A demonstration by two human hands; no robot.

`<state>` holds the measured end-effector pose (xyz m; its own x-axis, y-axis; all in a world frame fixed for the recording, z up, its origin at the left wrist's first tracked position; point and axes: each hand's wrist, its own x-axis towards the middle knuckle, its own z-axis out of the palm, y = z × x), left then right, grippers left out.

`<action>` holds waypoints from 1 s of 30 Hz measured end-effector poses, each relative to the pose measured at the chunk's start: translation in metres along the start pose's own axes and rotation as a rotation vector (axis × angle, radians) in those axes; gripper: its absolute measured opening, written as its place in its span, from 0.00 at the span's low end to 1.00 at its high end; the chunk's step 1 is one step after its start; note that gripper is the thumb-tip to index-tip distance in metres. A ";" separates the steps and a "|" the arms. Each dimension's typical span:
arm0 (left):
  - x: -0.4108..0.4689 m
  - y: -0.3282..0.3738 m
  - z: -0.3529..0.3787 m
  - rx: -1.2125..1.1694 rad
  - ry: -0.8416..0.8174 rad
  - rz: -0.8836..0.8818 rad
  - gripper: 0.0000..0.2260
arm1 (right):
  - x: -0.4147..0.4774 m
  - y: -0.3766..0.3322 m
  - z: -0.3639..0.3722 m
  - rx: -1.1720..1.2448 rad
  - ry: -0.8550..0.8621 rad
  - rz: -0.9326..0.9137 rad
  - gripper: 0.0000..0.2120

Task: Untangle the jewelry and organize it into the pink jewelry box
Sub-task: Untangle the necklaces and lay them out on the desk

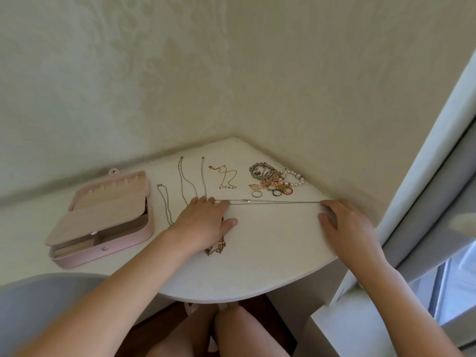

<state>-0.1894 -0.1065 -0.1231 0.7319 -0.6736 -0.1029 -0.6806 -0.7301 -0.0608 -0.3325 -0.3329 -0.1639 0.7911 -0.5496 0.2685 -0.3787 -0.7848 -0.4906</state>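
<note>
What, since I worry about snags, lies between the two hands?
In the head view, only a thin silver chain stretches from the left hand to the right hand, over bare table.

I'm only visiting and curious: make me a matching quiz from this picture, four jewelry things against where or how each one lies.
Things
1. pink jewelry box
2. thin silver chain
3. gold chain
4. pile of bracelets and rings

Places or states
A. heaped in the far right corner of the table
B. stretched straight between left hand and right hand
C. open, at the left
D. lying loose in squiggles, untouched

Pairs: 1-C, 2-B, 3-D, 4-A
</note>
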 end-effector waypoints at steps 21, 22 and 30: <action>-0.040 -0.038 0.002 -0.525 0.228 -0.031 0.16 | -0.031 -0.085 0.028 0.263 -0.361 -0.614 0.16; -0.048 -0.037 0.007 -0.512 0.226 0.017 0.17 | -0.036 -0.092 0.031 0.263 -0.412 -0.680 0.17; -0.095 -0.019 0.050 -0.338 0.182 0.225 0.26 | -0.041 -0.076 0.033 0.326 -0.439 -0.652 0.22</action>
<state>-0.2478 -0.0228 -0.1620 0.5817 -0.8070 0.1017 -0.7963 -0.5394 0.2739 -0.3204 -0.2410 -0.1654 0.9430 0.1980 0.2673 0.3217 -0.7473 -0.5814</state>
